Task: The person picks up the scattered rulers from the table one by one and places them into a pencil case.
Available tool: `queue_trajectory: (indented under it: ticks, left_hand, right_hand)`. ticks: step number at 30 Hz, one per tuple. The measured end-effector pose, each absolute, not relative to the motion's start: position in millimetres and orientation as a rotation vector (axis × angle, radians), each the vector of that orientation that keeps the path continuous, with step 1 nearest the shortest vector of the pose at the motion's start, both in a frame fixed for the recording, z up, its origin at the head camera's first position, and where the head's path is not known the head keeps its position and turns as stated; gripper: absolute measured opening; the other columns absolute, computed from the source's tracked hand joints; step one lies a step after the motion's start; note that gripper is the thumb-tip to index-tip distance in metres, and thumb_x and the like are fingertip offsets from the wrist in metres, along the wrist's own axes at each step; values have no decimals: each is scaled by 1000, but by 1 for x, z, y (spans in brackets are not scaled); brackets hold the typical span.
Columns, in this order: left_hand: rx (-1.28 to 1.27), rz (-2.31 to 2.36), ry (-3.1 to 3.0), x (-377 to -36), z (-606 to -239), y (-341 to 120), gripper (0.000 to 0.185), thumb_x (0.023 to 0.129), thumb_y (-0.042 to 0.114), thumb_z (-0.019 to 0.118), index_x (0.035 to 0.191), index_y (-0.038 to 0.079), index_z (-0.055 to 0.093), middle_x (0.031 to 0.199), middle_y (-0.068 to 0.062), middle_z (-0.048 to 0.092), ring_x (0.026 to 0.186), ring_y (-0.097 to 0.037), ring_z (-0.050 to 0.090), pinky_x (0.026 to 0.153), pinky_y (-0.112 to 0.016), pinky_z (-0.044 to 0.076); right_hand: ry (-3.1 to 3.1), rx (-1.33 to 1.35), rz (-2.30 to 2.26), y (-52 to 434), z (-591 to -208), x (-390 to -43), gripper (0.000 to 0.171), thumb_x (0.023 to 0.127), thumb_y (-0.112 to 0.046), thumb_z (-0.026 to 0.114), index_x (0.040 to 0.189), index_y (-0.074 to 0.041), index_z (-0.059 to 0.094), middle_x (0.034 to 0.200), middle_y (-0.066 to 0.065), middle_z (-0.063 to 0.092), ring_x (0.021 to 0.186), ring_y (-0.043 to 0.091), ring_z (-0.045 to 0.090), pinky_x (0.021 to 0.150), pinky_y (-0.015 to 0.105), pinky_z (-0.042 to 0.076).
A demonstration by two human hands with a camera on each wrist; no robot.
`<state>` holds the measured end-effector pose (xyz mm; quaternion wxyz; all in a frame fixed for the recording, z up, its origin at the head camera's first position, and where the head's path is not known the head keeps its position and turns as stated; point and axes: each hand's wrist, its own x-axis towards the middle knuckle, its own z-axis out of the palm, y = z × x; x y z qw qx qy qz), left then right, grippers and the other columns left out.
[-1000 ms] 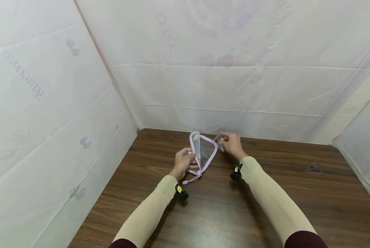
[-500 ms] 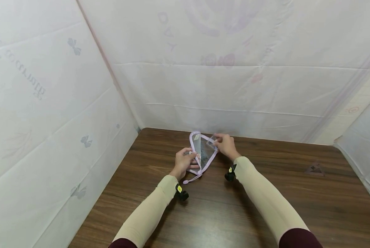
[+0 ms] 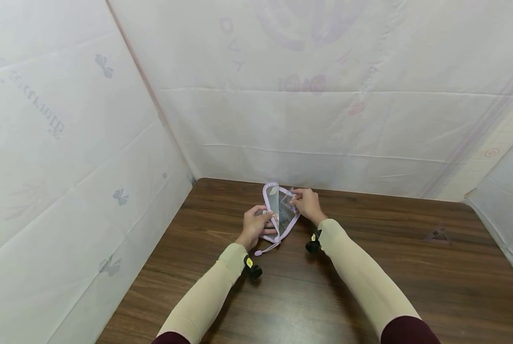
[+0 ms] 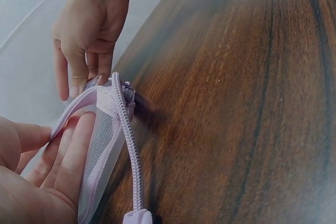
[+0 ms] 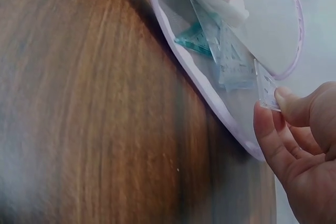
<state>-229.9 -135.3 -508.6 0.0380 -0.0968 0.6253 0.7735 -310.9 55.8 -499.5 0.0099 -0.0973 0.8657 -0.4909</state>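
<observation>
Mesh pouch (image 3: pixel 281 212) with lilac trim at the desk's (image 3: pixel 368 286) far edge, left hand (image 3: pixel 255 226) gripping its open rim, right hand (image 3: pixel 306 204) pinching a clear ruler (image 5: pixel 266 92) at its mouth

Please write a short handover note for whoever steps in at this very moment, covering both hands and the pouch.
Left hand: grips the near edge of the lilac mesh zip pouch, holding its mouth open on the wooden table.
Right hand: pinches a clear plastic set square at the pouch mouth.
Done: the zip is open; clear and teal plastic pieces show through the mesh.
Left: the pinched set square is only partly in; the zip is still to be closed.
</observation>
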Motion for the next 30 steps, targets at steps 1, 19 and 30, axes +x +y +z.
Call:
queue_trajectory:
  ticks: [1,19,30]
  left_hand:
    - [-302,2372,1919,-230,-508,-135,22,98,-1,66,118,-3,59,90,-16,76,67,-22,74,63,-43,66]
    - [-305,2362,1923,-230,-508,-137,29,98,-1,66,125,-6,58,88,-12,75,67,-21,74,63,-43,66]
    - [-285,2371,1922,-230,-508,-137,30,98,-1,65,126,-7,57,91,-18,76,67,-22,74,63,-44,66]
  right_hand:
    - [2698,-300,-1529,55,-500,-310,38,93,4,73,131,3,66,96,17,76,57,18,67,51,26,59]
    - [2731,-328,-1447,41,-504,-307,35,91,2,76,126,1,71,94,15,76,55,15,65,49,24,57]
    - [2747,-386,-1378,36,-504,-305,34,92,0,75,126,-1,71,92,13,77,52,11,62,48,21,53]
